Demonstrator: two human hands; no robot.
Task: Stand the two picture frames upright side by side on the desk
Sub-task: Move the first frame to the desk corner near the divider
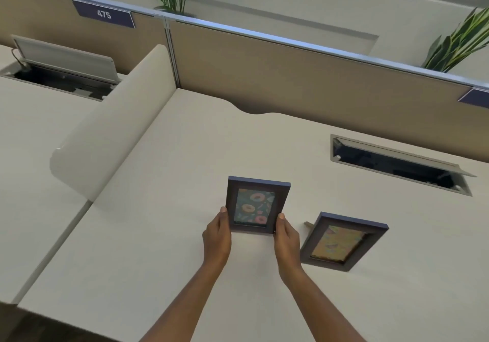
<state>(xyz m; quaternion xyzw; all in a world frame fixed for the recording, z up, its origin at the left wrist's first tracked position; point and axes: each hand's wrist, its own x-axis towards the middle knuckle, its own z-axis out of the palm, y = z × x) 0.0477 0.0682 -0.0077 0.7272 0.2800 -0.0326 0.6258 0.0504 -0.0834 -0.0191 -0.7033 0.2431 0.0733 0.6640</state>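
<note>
A dark-framed donut picture frame (256, 205) stands upright in the middle of the pale desk (158, 236). My left hand (217, 237) grips its lower left edge and my right hand (287, 238) grips its lower right edge. To the right, a second dark frame with a yellow-orange picture (344, 241) leans back on its rear stand, turned a little to the left; no hand touches it. A narrow gap separates the two frames.
An open cable hatch (397, 164) is cut into the desk at the back right. A beige partition wall (291, 77) closes the far side. A rounded side divider (111, 135) rises on the left, with a neighbouring desk beyond it. Plants stand behind the partition.
</note>
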